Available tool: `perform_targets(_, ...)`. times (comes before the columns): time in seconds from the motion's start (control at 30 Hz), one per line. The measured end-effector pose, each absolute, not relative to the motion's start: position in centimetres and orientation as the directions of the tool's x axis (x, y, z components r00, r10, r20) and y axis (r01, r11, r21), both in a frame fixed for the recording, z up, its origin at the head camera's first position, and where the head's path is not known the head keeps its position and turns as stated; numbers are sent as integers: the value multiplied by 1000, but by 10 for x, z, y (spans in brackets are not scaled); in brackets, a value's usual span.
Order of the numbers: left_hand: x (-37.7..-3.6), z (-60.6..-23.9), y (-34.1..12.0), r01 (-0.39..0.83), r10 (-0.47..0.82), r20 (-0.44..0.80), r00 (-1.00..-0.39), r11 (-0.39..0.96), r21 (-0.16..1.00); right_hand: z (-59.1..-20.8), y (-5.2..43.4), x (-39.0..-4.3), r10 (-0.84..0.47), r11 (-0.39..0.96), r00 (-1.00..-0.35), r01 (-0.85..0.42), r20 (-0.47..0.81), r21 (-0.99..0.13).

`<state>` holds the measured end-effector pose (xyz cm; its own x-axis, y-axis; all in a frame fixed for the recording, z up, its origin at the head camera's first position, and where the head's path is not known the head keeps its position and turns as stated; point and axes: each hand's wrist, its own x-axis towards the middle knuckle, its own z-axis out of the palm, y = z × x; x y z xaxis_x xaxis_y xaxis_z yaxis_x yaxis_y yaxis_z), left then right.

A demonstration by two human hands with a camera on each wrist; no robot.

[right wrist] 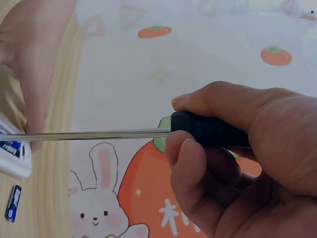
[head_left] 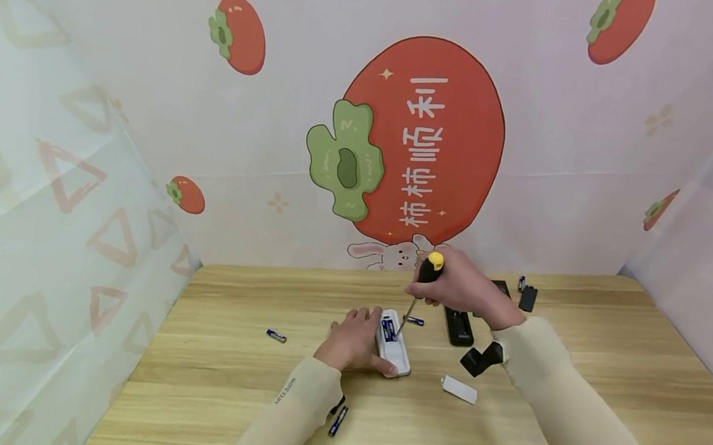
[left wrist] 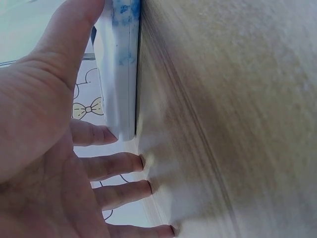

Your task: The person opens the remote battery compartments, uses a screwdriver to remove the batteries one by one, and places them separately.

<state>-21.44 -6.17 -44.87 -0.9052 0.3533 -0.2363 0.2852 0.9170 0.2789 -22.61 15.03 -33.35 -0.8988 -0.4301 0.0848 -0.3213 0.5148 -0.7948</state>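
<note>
A white remote control (head_left: 397,357) lies on the table with its battery bay open and blue batteries (head_left: 389,330) inside. My left hand (head_left: 355,340) holds it from the left, thumb at the near end and index finger at the far end; the other fingertips (left wrist: 143,187) are spread on the table. My right hand (head_left: 459,282) grips a screwdriver (right wrist: 208,130) by its black handle with a yellow end. Its metal shaft (head_left: 409,310) slants down to the battery bay, the tip at the batteries; exact contact cannot be made out.
Loose batteries lie left of the remote (head_left: 276,336), beside my left sleeve (head_left: 338,421), right of the remote (head_left: 414,321) and at the back right (head_left: 521,284). A white battery cover (head_left: 459,389), a black remote (head_left: 458,327) and a black cover (head_left: 528,298) lie to the right.
</note>
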Motion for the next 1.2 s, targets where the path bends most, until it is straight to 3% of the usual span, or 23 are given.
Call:
perform_targets(0.2,-214,-449,-62,279,350,-243,-905,918,284,-332,142,-221,-508,487,-847,-431,155,-759)
perform_targets(0.57,-213,-447,-61,280,348,-242,-906,919,276,-334,125,-212,-320,600,-934,-328,158,-730)
perform_targets(0.83,-214,-446,-62,276,345,-248,-905,921,274,-324,121,-211,-532,603,-821,-539,207,-588)
perform_targets(1.2,-212,-446,-62,267,339,-254,-906,923,277,-317,118,-216,-606,574,-779,-568,160,-590)
